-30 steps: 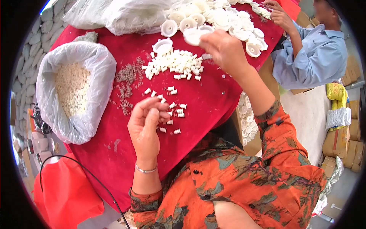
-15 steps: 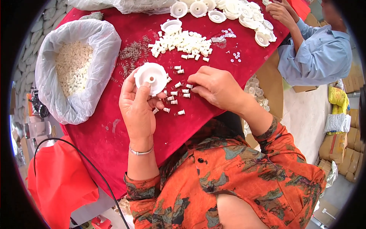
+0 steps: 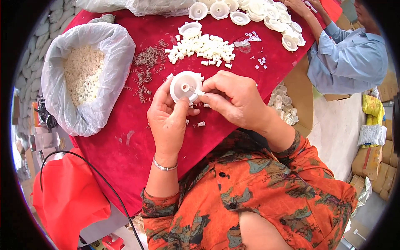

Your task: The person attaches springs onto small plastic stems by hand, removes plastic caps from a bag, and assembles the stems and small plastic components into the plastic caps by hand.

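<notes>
A round white plastic disc (image 3: 180, 89) with a raised centre hub is gripped by its left side in my left hand (image 3: 168, 121), thumb on its near edge. My right hand (image 3: 235, 98) pinches a small white plastic plug (image 3: 201, 93) against the disc's right rim. Under and around the disc lie several small white plugs (image 3: 201, 123) with springs on them, partly hidden by my hands. Beyond them is a heap of loose white plugs (image 3: 204, 48). Thin metal springs (image 3: 149, 58) are scattered to its left.
A plastic-lined bag (image 3: 118, 46) of small cream pieces stands at left on the red cloth (image 3: 137, 166). More white discs (image 3: 239, 18) pile at the far edge, near tiny clear rings (image 3: 261, 62). A person in a blue shirt (image 3: 350, 58) works at right, above a carton of translucent parts (image 3: 283, 104).
My left hand has moved the disc right and slightly nearer. My right hand has brought a small white plug from the cloth to the disc's right rim.
</notes>
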`<state>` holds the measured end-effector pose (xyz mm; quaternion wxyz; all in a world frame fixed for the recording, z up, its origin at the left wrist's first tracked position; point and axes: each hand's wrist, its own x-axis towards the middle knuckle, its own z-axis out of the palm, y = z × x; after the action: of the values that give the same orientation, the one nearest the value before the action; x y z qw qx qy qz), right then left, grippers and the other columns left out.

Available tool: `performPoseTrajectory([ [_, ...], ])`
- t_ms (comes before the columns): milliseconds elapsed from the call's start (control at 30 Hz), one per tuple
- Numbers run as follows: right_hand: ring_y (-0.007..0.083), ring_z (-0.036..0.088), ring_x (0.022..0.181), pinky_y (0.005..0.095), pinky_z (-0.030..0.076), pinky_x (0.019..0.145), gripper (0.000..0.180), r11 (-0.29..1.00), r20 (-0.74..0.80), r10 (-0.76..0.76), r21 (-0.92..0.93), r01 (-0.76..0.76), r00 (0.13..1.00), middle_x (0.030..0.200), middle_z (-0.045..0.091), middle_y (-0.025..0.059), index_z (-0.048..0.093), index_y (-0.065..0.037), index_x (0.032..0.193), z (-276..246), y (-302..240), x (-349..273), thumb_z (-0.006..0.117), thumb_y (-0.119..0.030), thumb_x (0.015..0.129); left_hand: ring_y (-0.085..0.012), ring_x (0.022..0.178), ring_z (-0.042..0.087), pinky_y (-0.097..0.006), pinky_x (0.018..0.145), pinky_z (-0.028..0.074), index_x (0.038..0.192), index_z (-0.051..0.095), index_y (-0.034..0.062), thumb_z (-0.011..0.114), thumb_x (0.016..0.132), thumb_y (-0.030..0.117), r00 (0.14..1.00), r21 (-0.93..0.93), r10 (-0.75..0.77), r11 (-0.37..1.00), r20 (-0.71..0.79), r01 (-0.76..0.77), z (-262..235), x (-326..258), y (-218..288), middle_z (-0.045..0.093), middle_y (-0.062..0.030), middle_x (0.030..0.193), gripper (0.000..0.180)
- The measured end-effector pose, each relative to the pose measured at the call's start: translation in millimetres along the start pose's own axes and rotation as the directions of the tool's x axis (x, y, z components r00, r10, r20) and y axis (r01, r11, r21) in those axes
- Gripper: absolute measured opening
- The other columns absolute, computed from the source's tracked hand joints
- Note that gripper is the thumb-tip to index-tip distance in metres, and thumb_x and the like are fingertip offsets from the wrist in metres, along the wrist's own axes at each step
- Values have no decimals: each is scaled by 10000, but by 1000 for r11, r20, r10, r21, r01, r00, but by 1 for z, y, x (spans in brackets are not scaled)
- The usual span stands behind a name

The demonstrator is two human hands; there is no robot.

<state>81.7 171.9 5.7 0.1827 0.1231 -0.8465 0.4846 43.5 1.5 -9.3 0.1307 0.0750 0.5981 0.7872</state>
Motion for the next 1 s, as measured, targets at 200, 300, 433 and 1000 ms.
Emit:
performPoseTrajectory([
  [200, 289, 613, 659, 372, 493, 545, 135, 988, -19, -96, -123, 93, 995, 765, 597, 108, 598, -41, 866, 8, 6, 3, 688, -122, 808, -137, 938, 650, -251, 709, 584, 1294, 470, -45, 504, 909, -53, 1000, 28, 8, 1000, 29, -9, 2, -1, 1, 644, -116, 1119, 386],
  [300, 290, 614, 657, 375, 496, 534, 141, 975, -6, -117, -190, 113, 993, 769, 599, 107, 592, -43, 874, 8, 6, 3, 682, -125, 802, -127, 928, 647, -249, 727, 578, 1284, 485, -37, 508, 905, -59, 999, 63, 47, 997, 24, -48, 4, -2, 1, 651, -107, 1104, 380],
  [433, 263, 598, 626, 350, 479, 526, 127, 981, -34, -112, -164, 105, 993, 748, 594, 105, 607, -32, 868, 12, 4, 3, 695, -84, 793, -120, 916, 647, -239, 730, 572, 1279, 491, -37, 516, 897, -68, 998, 77, 43, 996, 40, -46, 3, -2, 1, 656, -102, 1094, 384],
  [1000, 302, 624, 683, 386, 506, 558, 104, 988, -99, -98, -130, 85, 990, 795, 622, 114, 596, -49, 861, 21, 9, 2, 677, -92, 811, -115, 899, 641, -242, 759, 555, 1263, 508, -50, 537, 896, -80, 990, 189, 111, 974, 90, -127, 2, -2, -3, 659, -100, 1079, 369],
])
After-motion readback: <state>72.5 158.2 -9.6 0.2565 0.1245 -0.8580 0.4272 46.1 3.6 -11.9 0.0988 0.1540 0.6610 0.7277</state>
